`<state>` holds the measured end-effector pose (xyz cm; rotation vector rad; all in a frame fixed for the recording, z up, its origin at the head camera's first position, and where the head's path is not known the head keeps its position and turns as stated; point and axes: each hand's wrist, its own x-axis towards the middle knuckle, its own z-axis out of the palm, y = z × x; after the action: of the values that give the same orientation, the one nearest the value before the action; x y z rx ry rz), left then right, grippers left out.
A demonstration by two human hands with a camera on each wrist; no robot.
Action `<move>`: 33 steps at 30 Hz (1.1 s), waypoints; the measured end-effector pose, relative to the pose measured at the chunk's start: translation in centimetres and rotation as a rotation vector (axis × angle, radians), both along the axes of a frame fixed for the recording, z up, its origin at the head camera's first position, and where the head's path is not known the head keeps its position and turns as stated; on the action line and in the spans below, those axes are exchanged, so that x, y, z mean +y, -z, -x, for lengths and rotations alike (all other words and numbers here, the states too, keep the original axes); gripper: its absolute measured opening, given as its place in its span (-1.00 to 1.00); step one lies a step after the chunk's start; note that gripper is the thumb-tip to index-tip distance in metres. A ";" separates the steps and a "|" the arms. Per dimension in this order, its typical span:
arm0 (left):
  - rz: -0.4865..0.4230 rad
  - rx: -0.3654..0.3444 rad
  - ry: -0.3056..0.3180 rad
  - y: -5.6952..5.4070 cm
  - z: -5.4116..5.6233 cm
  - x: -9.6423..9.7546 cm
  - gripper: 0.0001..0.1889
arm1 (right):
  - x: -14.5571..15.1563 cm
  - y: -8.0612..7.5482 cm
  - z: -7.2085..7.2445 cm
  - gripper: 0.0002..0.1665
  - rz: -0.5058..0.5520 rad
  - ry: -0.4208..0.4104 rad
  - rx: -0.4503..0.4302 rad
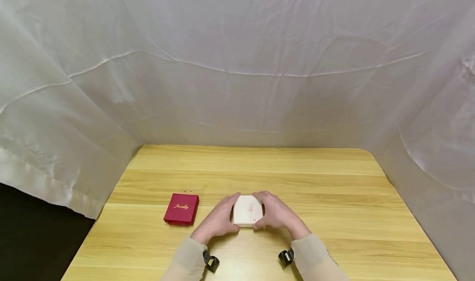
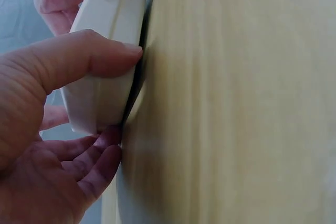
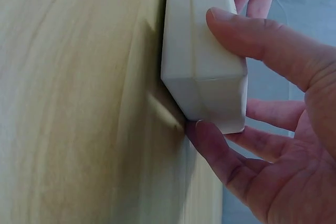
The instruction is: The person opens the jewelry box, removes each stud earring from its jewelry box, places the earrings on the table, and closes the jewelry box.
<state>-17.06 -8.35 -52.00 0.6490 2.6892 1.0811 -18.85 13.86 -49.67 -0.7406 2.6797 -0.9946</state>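
Note:
A small white lidded box (image 1: 245,211) with a pink flower printed on its top sits between both hands near the front of the table. My left hand (image 1: 221,217) grips its left side, the thumb on the near face and the fingers round the far corner. From the right, my right hand (image 1: 276,213) holds it in a mirrored way. The wrist views show a seam running along the white box (image 2: 107,98), and the lid appears to be on. In the right wrist view the white box (image 3: 202,61) is at or just above the wood; I cannot tell which.
A red box (image 1: 182,209) with gold "Jewelry" lettering lies left of the left hand. The wooden table (image 1: 334,190) is ringed at the back and sides by pale cloth (image 1: 237,99). A dark area (image 1: 33,231) lies beyond the table's left edge.

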 end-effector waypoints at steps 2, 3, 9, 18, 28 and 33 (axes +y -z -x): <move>0.002 0.000 -0.011 0.1 0.0 0.1 0.09 | 0.0 0.0 0.0 0.03 -0.004 0.000 -0.002; 0.002 0.001 -0.013 0.1 -0.1 0.1 0.09 | 0.0 -0.1 0.1 0.03 -0.007 -0.001 -0.003; -0.006 0.001 -0.017 0.0 -0.1 0.3 0.08 | 0.0 -0.3 0.2 0.00 -0.023 -0.004 -0.009; 0.003 0.006 -0.022 -0.2 -0.2 0.3 0.09 | 0.0 -0.4 -0.1 0.02 -0.020 -0.003 0.008; 0.001 0.003 -0.023 -0.2 -0.2 0.3 0.10 | 0.1 -0.5 -0.3 0.05 -0.007 0.001 0.017; -0.006 0.003 -0.023 -0.1 -0.2 0.3 0.11 | 0.3 -0.7 -0.2 0.05 0.002 -0.005 -0.002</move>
<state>-16.90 -8.10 -51.85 0.6225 2.7032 1.0954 -18.69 14.12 -48.99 -0.7461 2.6736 -0.9963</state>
